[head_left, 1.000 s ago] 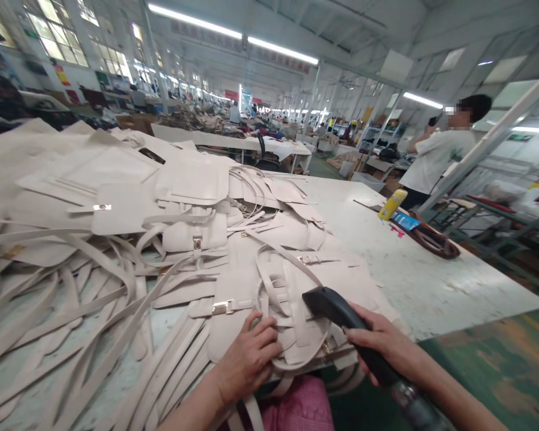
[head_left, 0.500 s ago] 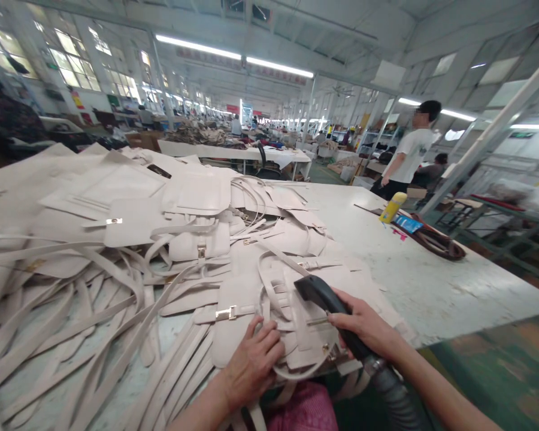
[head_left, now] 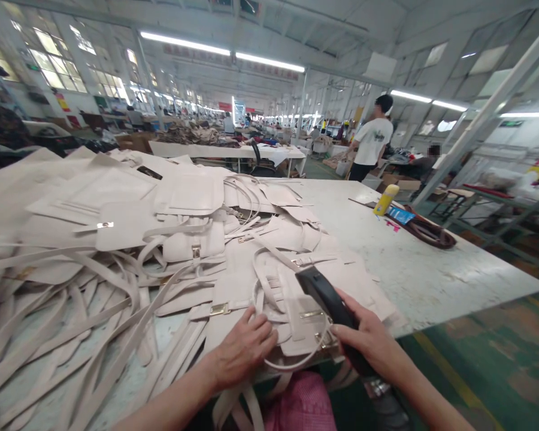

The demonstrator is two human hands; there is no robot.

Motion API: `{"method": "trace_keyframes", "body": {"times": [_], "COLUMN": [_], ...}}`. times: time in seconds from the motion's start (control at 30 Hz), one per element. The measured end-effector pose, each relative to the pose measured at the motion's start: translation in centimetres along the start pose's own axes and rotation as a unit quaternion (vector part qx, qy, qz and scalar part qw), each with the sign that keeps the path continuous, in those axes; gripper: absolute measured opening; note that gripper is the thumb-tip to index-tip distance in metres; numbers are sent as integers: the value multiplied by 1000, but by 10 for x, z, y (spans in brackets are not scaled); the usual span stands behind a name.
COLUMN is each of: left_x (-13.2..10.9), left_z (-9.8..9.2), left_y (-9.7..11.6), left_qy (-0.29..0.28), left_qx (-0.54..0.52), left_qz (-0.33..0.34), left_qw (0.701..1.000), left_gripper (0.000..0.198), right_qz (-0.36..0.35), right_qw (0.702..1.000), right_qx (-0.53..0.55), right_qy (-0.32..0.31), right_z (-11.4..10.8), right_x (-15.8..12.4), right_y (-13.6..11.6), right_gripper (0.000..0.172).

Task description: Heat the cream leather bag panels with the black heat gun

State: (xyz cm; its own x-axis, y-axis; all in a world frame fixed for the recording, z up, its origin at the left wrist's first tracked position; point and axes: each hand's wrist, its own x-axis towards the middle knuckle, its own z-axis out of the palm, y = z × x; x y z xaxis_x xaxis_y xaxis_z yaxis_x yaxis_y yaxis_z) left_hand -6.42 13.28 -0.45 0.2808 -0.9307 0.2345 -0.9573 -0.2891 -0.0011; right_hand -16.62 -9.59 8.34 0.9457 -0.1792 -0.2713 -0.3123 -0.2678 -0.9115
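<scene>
My right hand [head_left: 363, 332] is wrapped round a black nozzle tool [head_left: 326, 293] with a ribbed hose running down from it. The nozzle's tip is over a pale beige leather bag piece [head_left: 296, 305] with gold-coloured metal fittings. My left hand [head_left: 247, 347] rests on the beige pieces just left of the tool, its fingers bent and touching a thin strap. What its fingertips may pinch is too small to tell. Beside it on the left lies a piece with a gold clasp [head_left: 220, 309].
Beige pieces and long straps [head_left: 130, 287] cover the left of the table [head_left: 431, 281]. Toward the right edge lie a yellow bottle [head_left: 385, 200], a blue packet [head_left: 401, 215] and coiled dark straps [head_left: 435, 234]. A person in a white shirt [head_left: 372, 140] stands beyond the table.
The view has shifted slightly. The person in the white shirt has moved left and farther off. My left hand has moved slightly left; my right hand still holds the tool.
</scene>
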Motion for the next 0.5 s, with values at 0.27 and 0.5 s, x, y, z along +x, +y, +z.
{"method": "trace_keyframes", "body": {"times": [0.27,0.5], "left_x": [-30,11], "left_z": [-30,-55], "left_y": [-39,12], "left_qy": [-128,-17], "left_qx": [-43,-97], "left_qz": [-71,-169], "left_qw": [988,981], "left_gripper": [31,53], "right_qz": [30,127], "right_qw": [986,956], "right_qx": [33,68], "right_qy": [158,257], "right_z": [-65,-74], "right_x": [-44,-106], "right_y": [25,83], "right_gripper": [86,95]}}
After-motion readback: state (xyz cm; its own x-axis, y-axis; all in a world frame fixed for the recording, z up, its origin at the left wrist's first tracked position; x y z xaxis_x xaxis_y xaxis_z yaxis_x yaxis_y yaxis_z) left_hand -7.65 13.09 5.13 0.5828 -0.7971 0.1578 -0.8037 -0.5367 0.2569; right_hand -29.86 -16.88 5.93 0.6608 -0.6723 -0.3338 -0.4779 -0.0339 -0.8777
